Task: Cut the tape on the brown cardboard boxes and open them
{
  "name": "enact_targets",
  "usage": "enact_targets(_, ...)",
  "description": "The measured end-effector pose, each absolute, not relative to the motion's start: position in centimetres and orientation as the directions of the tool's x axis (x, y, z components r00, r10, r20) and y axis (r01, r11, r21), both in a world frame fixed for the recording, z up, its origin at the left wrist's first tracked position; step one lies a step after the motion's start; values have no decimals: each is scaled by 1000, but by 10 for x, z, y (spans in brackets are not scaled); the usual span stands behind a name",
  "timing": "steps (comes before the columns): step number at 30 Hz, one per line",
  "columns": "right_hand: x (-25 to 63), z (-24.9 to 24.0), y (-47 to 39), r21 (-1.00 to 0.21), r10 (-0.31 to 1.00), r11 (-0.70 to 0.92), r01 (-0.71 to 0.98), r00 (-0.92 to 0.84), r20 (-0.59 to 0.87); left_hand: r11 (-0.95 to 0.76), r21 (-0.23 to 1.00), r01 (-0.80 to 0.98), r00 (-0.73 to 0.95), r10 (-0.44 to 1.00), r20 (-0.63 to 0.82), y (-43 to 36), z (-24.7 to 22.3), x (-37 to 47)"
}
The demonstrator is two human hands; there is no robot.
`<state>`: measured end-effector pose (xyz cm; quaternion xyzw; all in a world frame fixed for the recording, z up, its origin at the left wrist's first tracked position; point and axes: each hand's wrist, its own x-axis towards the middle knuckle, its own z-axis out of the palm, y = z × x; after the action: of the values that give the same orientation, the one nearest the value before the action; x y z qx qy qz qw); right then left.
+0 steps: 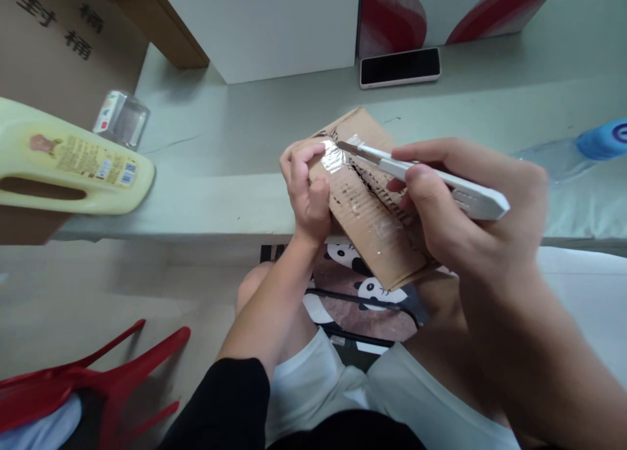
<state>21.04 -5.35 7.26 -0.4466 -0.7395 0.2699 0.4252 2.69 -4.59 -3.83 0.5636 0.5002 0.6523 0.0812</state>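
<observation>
A brown cardboard box (377, 231) with torn, ridged edges lies tilted over the front edge of the table. Shiny clear tape (334, 156) covers its upper left part. My left hand (307, 189) is closed around the box's left edge, fingertips on the tape. In my right hand (470, 215) is a white utility knife (441, 179), held between thumb and fingers. The knife's blade points left and its tip is at the tape, close to my left fingers. A dark split runs along the cardboard beneath the knife.
Behind are a phone (400, 68), a white box (274, 25) and a red-and-white box (441, 12). A yellow jug (68, 166) and a small clear container (122, 120) stand left, a blue-capped bottle (578, 149) right. A red chair (117, 378) is at lower left.
</observation>
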Motion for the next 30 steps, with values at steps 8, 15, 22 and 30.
enact_targets(8,209,69,-51,-754,878,477,452,-285,385,-483,733,478,-359,654,666,-46,-37,28)
enact_targets(15,214,70,-55,-759,873,488,431,-264,411,-537,696,478,-327,626,708,-45,-38,27)
enact_targets(22,208,69,-53,-713,850,523,467,-344,398,-547,686,480,-311,625,716,-45,-38,25)
enact_targets(30,213,69,-58,-734,860,510,450,-241,449,-504,735,454,-327,674,663,-46,-41,24)
